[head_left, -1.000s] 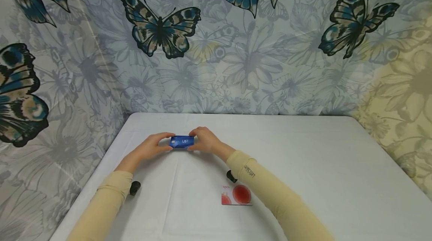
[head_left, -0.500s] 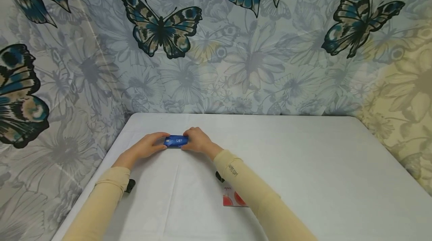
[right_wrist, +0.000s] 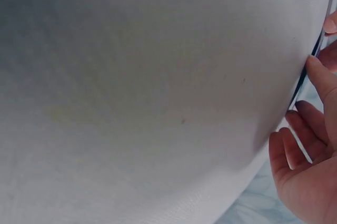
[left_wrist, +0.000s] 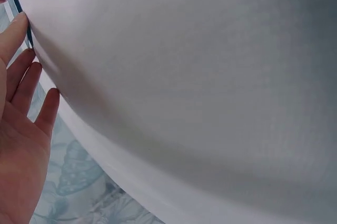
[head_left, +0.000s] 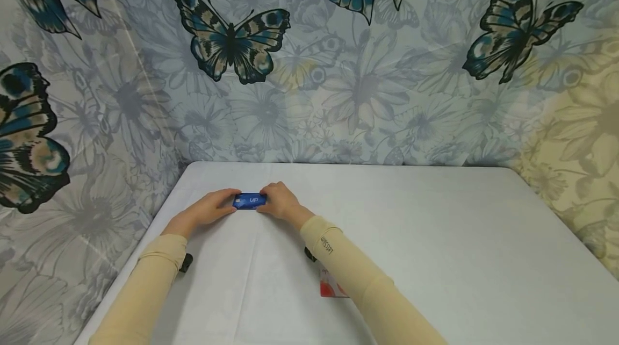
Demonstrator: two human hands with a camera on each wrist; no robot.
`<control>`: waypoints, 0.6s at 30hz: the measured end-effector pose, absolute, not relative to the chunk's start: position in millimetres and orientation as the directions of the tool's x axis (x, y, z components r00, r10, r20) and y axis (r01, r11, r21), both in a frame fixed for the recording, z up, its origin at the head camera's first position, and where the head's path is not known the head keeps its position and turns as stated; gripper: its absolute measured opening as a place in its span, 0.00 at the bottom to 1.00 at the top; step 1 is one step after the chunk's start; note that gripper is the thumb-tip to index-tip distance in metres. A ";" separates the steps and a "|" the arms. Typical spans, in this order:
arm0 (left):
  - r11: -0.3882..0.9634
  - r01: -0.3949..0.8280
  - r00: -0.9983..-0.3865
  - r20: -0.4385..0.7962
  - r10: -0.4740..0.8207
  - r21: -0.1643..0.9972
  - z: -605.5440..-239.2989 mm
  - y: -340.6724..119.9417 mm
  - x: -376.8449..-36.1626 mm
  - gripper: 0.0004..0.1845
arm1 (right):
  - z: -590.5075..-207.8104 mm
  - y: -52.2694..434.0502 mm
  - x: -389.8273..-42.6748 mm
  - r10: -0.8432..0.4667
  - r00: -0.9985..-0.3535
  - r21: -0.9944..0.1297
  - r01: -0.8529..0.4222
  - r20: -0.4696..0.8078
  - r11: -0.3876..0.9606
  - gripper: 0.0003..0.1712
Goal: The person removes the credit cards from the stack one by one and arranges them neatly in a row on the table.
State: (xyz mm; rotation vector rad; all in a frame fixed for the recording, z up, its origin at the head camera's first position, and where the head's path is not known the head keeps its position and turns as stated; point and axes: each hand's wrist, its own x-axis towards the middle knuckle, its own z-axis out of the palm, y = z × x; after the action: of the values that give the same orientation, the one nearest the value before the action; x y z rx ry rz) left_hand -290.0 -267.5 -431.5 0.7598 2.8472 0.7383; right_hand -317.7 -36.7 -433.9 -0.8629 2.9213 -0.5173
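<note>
A white table (head_left: 435,237) bears what looks like a red-and-white card (head_left: 329,288) before butterfly-patterned cloth (head_left: 338,76).

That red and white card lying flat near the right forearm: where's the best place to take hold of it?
Probably by its bare left edge, coming from the left: the red and white card lies flat on the white table, offering no upright side, and the right sleeve covers its right part. Lift that edge first, then pinch.

Blue card (head_left: 249,201) with white lettering; red-and-white card (head_left: 329,288); white table (head_left: 435,237); beige sleeves (head_left: 155,275); pale floral backdrop (head_left: 338,92) bearing blue-black butterflies.
</note>
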 end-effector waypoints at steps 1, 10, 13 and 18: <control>0.760 0.440 -0.871 0.020 0.491 0.478 -431.8 -267.8 -290.4 0.26 | -433.9 -36.8 -317.3 -0.534 -0.844 -0.327 -0.518 0.047 0.790 0.28; 0.757 0.430 -0.874 0.014 0.487 0.492 -434.3 -267.5 -288.0 0.27 | -432.3 -38.1 -312.9 -0.519 -0.854 -0.297 -0.504 0.033 0.811 0.28; 0.753 0.438 -0.871 0.024 0.491 0.492 -433.4 -266.2 -286.6 0.26 | -432.0 -37.7 -311.8 -0.521 -0.853 -0.284 -0.507 0.030 0.814 0.29; 0.750 0.439 -0.872 0.033 0.488 0.495 -431.9 -264.8 -284.9 0.26 | -432.3 -37.2 -312.2 -0.530 -0.847 -0.272 -0.518 0.034 0.811 0.29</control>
State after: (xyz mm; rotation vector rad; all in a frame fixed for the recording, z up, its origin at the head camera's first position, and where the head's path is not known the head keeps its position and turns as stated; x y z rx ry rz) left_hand -284.9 -264.8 -431.9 0.7561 2.8461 0.7672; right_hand -312.2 -37.2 -432.3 -0.8533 2.9478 -0.4236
